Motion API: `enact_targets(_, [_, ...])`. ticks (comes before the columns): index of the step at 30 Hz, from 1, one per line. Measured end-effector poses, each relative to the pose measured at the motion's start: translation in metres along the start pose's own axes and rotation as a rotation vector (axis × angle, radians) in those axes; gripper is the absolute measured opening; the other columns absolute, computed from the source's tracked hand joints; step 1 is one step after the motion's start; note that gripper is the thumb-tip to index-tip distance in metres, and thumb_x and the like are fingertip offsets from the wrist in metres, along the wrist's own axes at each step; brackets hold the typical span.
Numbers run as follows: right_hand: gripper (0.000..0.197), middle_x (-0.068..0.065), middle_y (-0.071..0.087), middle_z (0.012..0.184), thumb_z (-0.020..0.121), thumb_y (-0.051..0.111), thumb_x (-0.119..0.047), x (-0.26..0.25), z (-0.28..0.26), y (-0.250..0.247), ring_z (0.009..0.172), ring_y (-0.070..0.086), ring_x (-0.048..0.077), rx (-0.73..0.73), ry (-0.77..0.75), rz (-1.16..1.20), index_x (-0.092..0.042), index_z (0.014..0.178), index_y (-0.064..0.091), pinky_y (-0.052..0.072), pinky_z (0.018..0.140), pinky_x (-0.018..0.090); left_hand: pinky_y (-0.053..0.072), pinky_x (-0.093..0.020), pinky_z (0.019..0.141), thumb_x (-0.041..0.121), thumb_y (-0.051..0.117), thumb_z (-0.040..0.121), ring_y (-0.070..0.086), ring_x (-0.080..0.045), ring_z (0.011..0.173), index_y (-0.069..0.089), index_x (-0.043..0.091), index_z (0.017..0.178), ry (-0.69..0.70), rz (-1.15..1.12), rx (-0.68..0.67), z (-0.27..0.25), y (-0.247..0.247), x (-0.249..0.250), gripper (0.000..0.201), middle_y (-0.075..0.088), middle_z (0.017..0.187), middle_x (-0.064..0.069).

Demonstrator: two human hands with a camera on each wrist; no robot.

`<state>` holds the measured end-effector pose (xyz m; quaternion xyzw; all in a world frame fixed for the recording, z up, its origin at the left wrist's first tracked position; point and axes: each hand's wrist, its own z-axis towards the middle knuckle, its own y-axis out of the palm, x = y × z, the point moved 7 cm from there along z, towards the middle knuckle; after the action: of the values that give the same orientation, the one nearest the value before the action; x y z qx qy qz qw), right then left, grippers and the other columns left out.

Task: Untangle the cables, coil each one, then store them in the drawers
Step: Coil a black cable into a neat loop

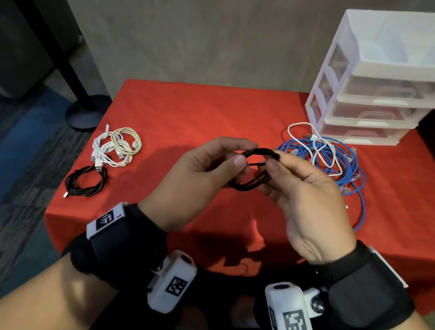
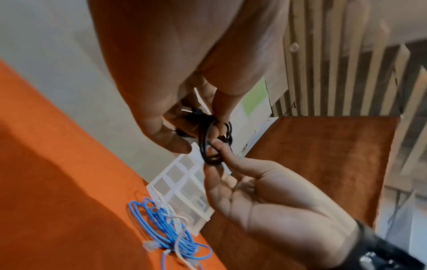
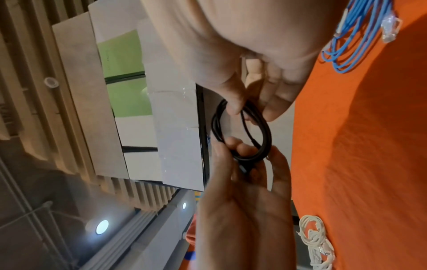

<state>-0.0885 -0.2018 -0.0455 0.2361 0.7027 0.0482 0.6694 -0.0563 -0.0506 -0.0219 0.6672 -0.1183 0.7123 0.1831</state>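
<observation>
Both hands hold one small coil of black cable in the air above the red table. My left hand pinches the coil's left side between thumb and fingers. My right hand pinches its upper right side, and a short strand crosses the loop. The wrist views show the same black coil between the two sets of fingertips. A tangle of blue cable with a white cable woven through it lies at the right, in front of the drawer unit.
Coiled white and cream cables lie at the table's left side, with a coiled black cable just in front of them. The clear plastic drawer unit stands at the back right corner, its three drawers closed. A dark pole base stands on the floor beyond the left edge.
</observation>
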Motion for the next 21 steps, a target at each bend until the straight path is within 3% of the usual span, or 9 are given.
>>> enact_targets(5, [0.01,-0.003,0.067,0.079,0.092,0.059,-0.008,-0.007,-0.003,0.009,0.075,0.063,0.008,-0.156,0.065,0.051,-0.01,0.097,0.068,0.049,0.074,0.026,0.056,-0.027,0.084,0.005,0.057,0.1,0.064,-0.011,0.084,0.069,0.008,0.118,0.01,0.123,0.013,0.004,-0.014,0.0,0.022,0.069,0.088,-0.004])
enact_targets(9, [0.022,0.001,0.055,0.078,0.092,0.055,-0.009,-0.006,-0.005,0.018,0.071,0.052,0.011,-0.334,0.155,0.123,-0.006,0.113,0.056,0.041,0.073,0.032,0.056,-0.046,0.086,0.015,0.063,0.098,0.063,-0.011,0.083,0.073,0.019,0.113,0.084,0.291,0.04,0.007,-0.019,0.004,0.018,0.072,0.089,-0.003])
enact_targets(12, [0.026,-0.005,0.056,0.08,0.092,0.058,-0.003,-0.005,-0.006,0.02,0.069,0.052,0.005,-0.463,0.182,0.066,-0.009,0.117,0.053,0.043,0.075,0.034,0.058,-0.045,0.083,0.018,0.064,0.098,0.065,-0.012,0.083,0.073,0.021,0.11,0.089,0.337,0.045,0.008,-0.021,0.005,0.016,0.074,0.089,-0.008])
enact_targets(15, [0.018,-0.001,0.058,0.09,0.095,0.063,-0.001,-0.014,0.0,0.014,0.078,0.055,0.008,-0.466,-0.014,-0.296,-0.012,0.11,0.06,0.048,0.075,0.033,0.06,-0.033,0.076,0.013,0.061,0.1,0.065,-0.011,0.082,0.073,0.018,0.108,0.035,0.267,0.034,0.007,-0.022,0.005,0.015,0.071,0.086,-0.006])
enact_targets(18, [0.027,0.005,0.066,0.094,0.089,0.074,-0.011,-0.031,0.007,0.009,0.083,0.061,0.028,-0.393,-0.339,-0.695,-0.031,0.106,0.069,0.051,0.079,0.043,0.059,-0.028,0.072,0.014,0.059,0.099,0.065,-0.011,0.079,0.073,0.011,0.107,-0.122,0.064,-0.016,0.005,-0.019,-0.001,0.016,0.069,0.085,-0.003])
enact_targets(19, [0.03,0.003,0.065,0.092,0.085,0.079,-0.015,-0.035,0.008,0.007,0.079,0.06,0.031,-0.357,-0.413,-0.749,-0.035,0.106,0.07,0.05,0.076,0.046,0.058,-0.026,0.07,0.014,0.058,0.099,0.065,-0.01,0.077,0.072,0.011,0.106,-0.166,0.004,-0.041,0.003,-0.016,-0.003,0.016,0.069,0.083,-0.001])
enact_targets(21, [0.032,-0.001,0.056,0.08,0.078,0.086,-0.018,-0.035,0.012,0.001,0.064,0.05,0.026,-0.272,-0.442,-0.738,-0.031,0.105,0.074,0.044,0.065,0.042,0.058,-0.025,0.07,0.015,0.058,0.098,0.065,-0.01,0.075,0.071,0.011,0.105,-0.216,-0.068,-0.065,0.002,-0.012,-0.005,0.016,0.069,0.081,0.001])
